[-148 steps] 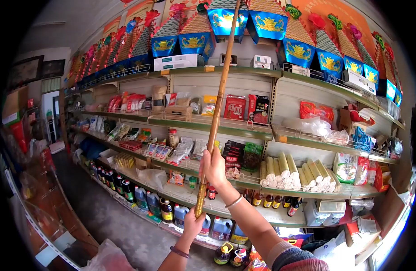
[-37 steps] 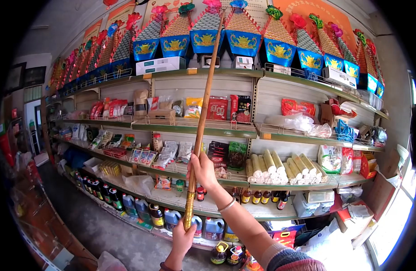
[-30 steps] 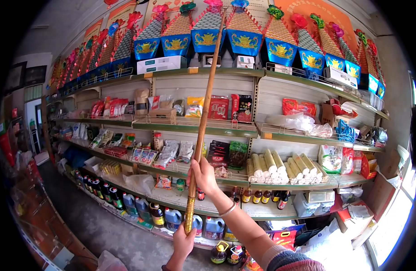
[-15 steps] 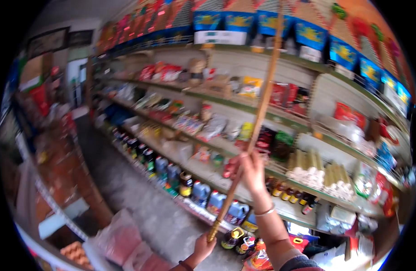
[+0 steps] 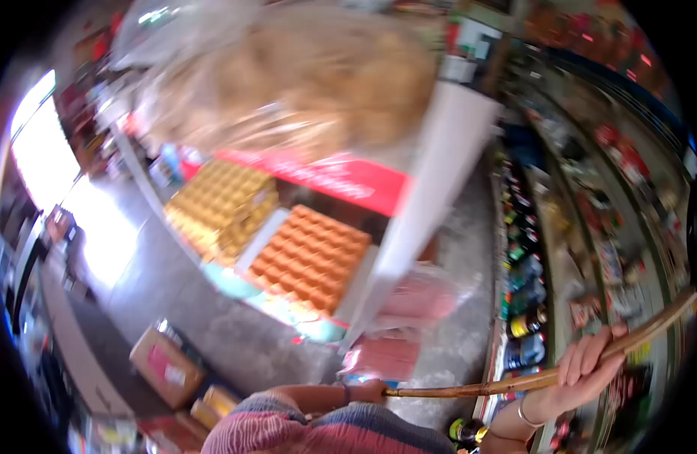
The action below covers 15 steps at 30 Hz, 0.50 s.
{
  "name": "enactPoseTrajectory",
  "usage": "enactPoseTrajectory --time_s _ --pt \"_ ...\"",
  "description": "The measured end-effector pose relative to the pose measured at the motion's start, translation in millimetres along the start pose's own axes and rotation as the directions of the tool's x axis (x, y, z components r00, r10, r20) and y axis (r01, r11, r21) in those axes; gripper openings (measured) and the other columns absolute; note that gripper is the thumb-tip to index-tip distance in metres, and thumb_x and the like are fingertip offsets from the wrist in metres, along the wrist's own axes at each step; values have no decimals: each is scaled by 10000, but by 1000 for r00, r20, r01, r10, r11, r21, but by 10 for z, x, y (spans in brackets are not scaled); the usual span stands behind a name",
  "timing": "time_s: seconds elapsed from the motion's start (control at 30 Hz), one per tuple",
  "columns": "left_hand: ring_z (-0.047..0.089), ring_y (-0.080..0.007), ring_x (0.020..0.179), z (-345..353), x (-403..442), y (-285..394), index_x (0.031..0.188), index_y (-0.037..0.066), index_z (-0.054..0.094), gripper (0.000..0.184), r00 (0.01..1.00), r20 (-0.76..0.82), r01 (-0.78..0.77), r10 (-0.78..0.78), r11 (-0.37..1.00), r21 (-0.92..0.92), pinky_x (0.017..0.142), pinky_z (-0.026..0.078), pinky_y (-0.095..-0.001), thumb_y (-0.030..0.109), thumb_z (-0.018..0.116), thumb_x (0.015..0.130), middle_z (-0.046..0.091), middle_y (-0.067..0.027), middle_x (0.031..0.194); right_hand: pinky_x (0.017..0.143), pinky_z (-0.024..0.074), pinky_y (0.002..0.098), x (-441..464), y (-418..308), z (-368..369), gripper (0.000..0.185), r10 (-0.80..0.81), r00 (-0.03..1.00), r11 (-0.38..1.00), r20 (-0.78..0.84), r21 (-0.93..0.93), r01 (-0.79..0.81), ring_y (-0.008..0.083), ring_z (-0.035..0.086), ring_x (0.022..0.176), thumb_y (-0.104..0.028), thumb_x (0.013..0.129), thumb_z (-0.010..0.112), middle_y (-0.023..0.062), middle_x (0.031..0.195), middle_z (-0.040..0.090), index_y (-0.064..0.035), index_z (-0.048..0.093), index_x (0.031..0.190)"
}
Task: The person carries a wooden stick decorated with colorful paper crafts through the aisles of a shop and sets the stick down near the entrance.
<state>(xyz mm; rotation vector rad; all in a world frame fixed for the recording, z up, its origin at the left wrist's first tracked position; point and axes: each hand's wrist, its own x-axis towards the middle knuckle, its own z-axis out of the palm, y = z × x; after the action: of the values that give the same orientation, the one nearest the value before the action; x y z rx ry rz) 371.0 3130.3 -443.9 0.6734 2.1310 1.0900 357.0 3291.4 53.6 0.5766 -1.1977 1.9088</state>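
Head view: wooden pole (image 5: 469,390) held in both hands

Shelves (image 5: 645,219) packed with goods curve down the right side, and a big clear bag (image 5: 288,83) (rather blurred from where I'm standing) looms above the orange trays (image 5: 310,261). Low down, the pole lies across the gripping right hand (image 5: 589,365), reaching past it toward the shelves; its near end sits inside the closed left hand (image 5: 372,391).

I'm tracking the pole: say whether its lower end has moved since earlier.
Yes: in view, the lower end of the pole now shows left of the shelves, by the pink bag.
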Motion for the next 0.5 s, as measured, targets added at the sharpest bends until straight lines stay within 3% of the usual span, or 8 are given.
enactPoseTrajectory --time_s 0.1,0.2,0.23,0.27,0.3,0.33,0.43,0.5 --pt "606 -304 784 -326 -496 -227 893 95 626 245 987 -145 72 -72 997 -3 685 463 -424 258 640 710 631 -135 815 270 249 152 -184 253 459 335 -15 937 961 350 264 -83 36 250 354 -261 963 355 -6 594 315 33 338 1124" --pt "600 -318 790 -441 -980 -433 882 93 624 224 924 -320 202 -209 978 -57 705 460 -423 252 639 725 630 -136 833 273 313 157 -462 387 937 359 -29 918 924 395 362 -126 54 290 353 -255 952 390 10 586 342 49 328 1133" --pt "598 -321 797 -558 -1169 -356 885 105 627 210 899 -351 256 -264 964 -69 715 460 -423 247 633 730 634 -135 861 519 491 286 -154 315 680 512 293 476 786 829 75 -614 166 540 546 127 533 783 64 621 510 -101 397 781" --pt "589 -336 823 -530 -1278 -456 877 106 625 202 856 -420 280 -302 953 -115 724 456 -431 242 633 726 628 -143 852 398 400 226 -313 411 999 319 125 643 831 755 274 -483 114 423 453 -78 739 594 38 603 433 -23 366 955" --pt "586 -346 830 -477 -1351 -621 873 97 620 195 832 -478 248 -281 960 -133 729 452 -439 226 627 727 626 -146 850 277 309 165 -587 491 1337 390 -39 778 837 627 446 -317 63 306 360 -283 946 405 13 585 357 54 335 1129" --pt "587 -345 830 -431 -1451 -677 875 92 618 195 782 -545 264 -304 952 -153 730 452 -438 219 623 727 626 -151 854 283 306 173 -791 494 1524 428 58 878 848 474 441 -294 69 316 367 -310 938 419 14 582 369 64 338 1128" --pt "585 -345 855 -300 -1758 -807 889 83 611 196 633 -640 345 -436 899 -271 744 448 -436 205 608 735 625 -166 885 290 268 167 -1079 590 1953 489 138 846 710 516 544 -447 56 313 378 -351 929 432 9 576 363 84 317 1119" --pt "581 -346 871 -250 -1961 -854 895 86 612 196 540 -632 392 -555 831 -395 750 448 -434 204 605 739 626 -167 893 290 259 168 -1183 575 2194 515 95 730 794 677 391 -466 55 325 375 -376 920 442 14 568 369 97 314 1078"
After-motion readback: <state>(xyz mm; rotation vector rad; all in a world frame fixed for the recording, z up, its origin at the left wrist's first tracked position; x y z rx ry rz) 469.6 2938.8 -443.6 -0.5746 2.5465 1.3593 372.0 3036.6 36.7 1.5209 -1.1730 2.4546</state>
